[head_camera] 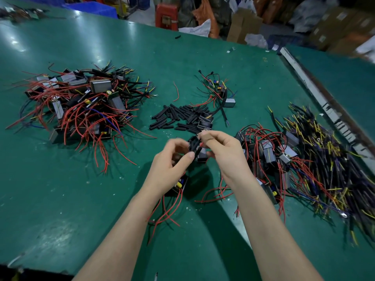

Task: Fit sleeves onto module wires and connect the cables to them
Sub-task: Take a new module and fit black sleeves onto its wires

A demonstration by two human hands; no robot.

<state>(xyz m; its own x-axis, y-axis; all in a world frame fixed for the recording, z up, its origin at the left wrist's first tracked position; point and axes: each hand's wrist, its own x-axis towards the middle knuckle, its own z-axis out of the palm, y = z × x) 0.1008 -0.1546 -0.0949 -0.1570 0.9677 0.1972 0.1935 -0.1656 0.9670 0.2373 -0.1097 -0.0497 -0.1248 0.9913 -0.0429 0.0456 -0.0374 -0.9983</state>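
Note:
My left hand (172, 159) and my right hand (221, 147) meet above the green table (60, 199). Between them is a short black sleeve (193, 147) on a black wire. My left thumb and fingers pinch the sleeve's lower end. My right fingertips pinch the wire at the top end, near a red wire tip. A grey module (202, 156) hangs just behind the sleeve, partly hidden by my right hand. Another module (178, 186) with red wires lies under my left wrist. A heap of loose black sleeves (180, 117) lies just beyond my hands.
A large pile of modules with red wires (81, 104) lies at the left. Another module pile (267, 151) sits right of my hands, beside a heap of black and yellow cables (328, 165). One separate module (221, 92) lies farther back. Boxes and bags stand beyond the table.

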